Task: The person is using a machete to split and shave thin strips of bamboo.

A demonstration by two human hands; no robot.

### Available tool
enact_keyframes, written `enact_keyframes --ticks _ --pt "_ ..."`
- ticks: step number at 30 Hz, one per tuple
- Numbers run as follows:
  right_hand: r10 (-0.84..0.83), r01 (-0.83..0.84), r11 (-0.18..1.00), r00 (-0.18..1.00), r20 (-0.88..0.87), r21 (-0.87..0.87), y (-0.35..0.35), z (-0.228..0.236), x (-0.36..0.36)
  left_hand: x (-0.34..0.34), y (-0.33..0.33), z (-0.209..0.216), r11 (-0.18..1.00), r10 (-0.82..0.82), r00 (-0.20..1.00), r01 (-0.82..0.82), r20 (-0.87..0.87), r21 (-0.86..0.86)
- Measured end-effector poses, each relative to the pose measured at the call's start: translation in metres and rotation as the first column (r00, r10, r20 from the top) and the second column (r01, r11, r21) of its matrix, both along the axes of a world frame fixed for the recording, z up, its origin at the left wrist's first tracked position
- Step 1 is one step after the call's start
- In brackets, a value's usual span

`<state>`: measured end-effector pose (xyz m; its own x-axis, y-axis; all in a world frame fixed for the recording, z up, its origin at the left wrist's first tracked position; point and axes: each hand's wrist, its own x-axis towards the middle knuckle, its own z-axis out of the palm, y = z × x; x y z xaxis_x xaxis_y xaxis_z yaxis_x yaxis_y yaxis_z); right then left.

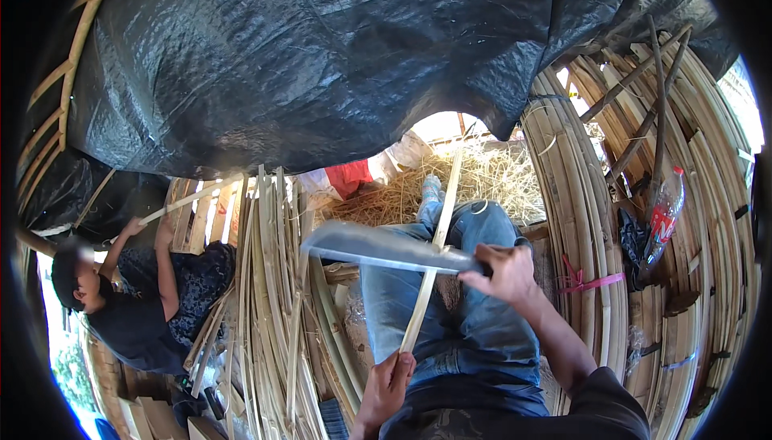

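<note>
My right hand [508, 273] is closed round the dark handle of a large machete [386, 252]. Its broad blade points left and lies across a pale bamboo strip [422, 303], seemingly touching it at the middle. My left hand [388, 384] grips the near end of that strip, low in front of my body. From there the strip slants up and away between my knees, over my jeans [402, 295], toward the straw. The blade's tip looks a little smeared by motion.
Long bamboo strips [277, 295] stand close on my left; bundled slats [579, 223] with a pink tie [591, 281] rise on my right, beside a plastic bottle [666, 219]. A black tarp [322, 62] hangs ahead above straw [498, 174]. At far left another person [137, 319] holds a strip.
</note>
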<state>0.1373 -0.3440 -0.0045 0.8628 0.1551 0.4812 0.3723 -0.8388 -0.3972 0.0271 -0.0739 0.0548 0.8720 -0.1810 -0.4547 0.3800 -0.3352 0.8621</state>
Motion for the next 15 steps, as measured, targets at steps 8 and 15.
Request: enact_keyframes --ticks 8,15 --pt "0.047 -0.046 0.999 0.999 0.026 -0.018 0.010 0.010 -0.005 -0.001 0.000 0.003 0.998 -0.026 0.996 0.021 0.085 0.062" --pt "0.045 -0.050 0.996 0.997 0.067 0.067 0.014 0.006 -0.002 -0.001 0.000 -0.004 0.993 -0.052 0.995 0.042 0.083 0.113"
